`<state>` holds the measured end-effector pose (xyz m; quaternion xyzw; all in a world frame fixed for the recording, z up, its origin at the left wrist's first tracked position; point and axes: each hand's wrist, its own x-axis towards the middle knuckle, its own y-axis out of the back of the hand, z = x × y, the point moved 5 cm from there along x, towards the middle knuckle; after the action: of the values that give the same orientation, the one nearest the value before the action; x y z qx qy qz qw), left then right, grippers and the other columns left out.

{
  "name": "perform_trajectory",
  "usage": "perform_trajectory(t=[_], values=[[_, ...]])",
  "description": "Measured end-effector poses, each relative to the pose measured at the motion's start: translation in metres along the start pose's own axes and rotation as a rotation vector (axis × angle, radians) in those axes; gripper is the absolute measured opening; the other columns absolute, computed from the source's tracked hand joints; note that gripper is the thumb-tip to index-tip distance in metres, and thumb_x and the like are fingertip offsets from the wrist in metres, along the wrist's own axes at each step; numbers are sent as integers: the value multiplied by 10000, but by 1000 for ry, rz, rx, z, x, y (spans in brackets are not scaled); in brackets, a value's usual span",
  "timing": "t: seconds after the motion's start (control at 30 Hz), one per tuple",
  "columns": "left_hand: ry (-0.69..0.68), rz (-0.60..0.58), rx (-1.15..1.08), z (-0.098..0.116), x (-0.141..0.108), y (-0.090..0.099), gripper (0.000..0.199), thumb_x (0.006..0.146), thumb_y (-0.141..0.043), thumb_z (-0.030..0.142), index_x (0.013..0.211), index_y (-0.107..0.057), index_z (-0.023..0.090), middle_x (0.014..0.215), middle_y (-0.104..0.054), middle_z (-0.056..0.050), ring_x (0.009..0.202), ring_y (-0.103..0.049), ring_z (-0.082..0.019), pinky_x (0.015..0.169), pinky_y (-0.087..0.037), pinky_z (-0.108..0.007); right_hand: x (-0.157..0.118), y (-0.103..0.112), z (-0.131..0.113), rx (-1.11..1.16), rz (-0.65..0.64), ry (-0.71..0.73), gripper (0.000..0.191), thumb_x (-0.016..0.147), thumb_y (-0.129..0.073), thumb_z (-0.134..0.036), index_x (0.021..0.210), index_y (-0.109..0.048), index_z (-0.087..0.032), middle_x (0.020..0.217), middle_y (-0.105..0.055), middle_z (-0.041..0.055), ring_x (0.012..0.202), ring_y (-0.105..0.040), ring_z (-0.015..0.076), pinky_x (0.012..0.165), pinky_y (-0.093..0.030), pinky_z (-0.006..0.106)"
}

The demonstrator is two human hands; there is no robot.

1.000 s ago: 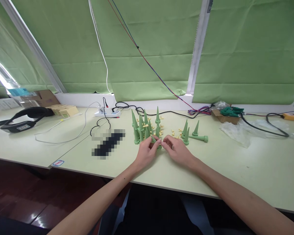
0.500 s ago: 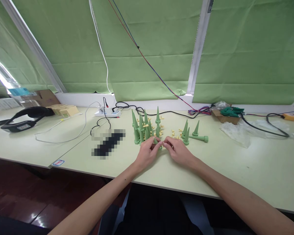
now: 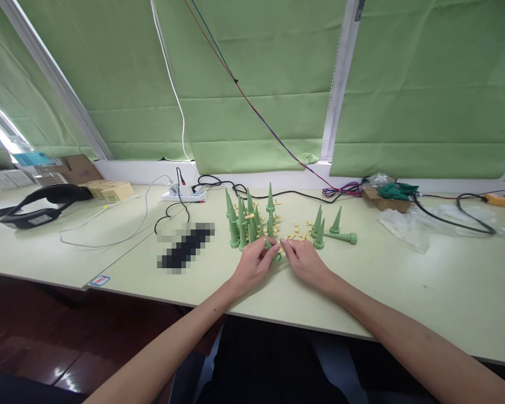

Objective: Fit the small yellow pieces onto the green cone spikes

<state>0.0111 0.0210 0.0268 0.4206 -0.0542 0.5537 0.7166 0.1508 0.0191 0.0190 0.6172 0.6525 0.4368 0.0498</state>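
Observation:
My left hand (image 3: 256,262) is closed around a green plastic cone spike (image 3: 277,257), tilted, with its round end toward my right hand. A bit of yellow shows by that end. My right hand (image 3: 302,259) is just to the right, thumb and fingers pinched together; whatever may be between them is hidden. Beyond my left hand stands a cluster of upright green spikes (image 3: 242,221), several with small yellow valve pieces (image 3: 249,216) on them. Loose yellow valve pieces (image 3: 297,225) lie behind my right hand.
To the right are a few standing green spikes (image 3: 336,220) and one lying spike (image 3: 343,237). A power strip (image 3: 185,194) with cables is at the back. Further off are a small cardboard box (image 3: 387,201), plastic bags (image 3: 404,229) and a black headset (image 3: 37,216) on the left.
My right hand has drawn slightly right, apart from my left fingertips, so more of the held spike's round end shows. My left hand stays nearly in place.

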Motion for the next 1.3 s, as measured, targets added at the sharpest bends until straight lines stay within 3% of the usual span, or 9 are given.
perform_trajectory(t=[0.17,0.43,0.73,1.1,1.3], values=[[24,32,5,-1,1,1,287,976,-441,372,813,-572,176,592,-580,19,503,-506,-102,520,-388,-227,1,2,0,8,-20,-13,427,1016,-311,-402,640,-370,-210,579,-475,-23,545,-416,137,579,-296,278],[49,95,-2,-4,2,3,319,969,-452,387,741,-527,178,656,-624,5,507,-508,-94,515,-394,-226,-1,5,-5,24,-56,64,191,982,-408,-300,823,-474,-218,641,-522,-31,582,-471,146,592,-331,263],[36,53,-14,-2,1,4,276,969,-453,362,790,-553,176,529,-531,38,464,-477,-95,494,-372,-217,-1,3,-5,5,-76,84,274,983,-389,-255,713,-408,-211,632,-483,-32,577,-443,133,595,-307,260],[17,31,-19,-3,-1,2,256,969,-456,371,894,-599,172,516,-517,47,440,-465,-91,490,-382,-214,-2,-3,-2,-20,-99,31,449,1023,-279,-380,615,-359,-209,561,-464,-18,532,-410,137,581,-296,279],[45,49,-20,-7,0,1,275,970,-450,391,898,-596,169,518,-522,48,434,-473,-91,504,-394,-217,-1,-3,-1,-4,-97,14,451,1026,-265,-406,629,-348,-210,581,-475,-20,547,-425,138,583,-307,279]])
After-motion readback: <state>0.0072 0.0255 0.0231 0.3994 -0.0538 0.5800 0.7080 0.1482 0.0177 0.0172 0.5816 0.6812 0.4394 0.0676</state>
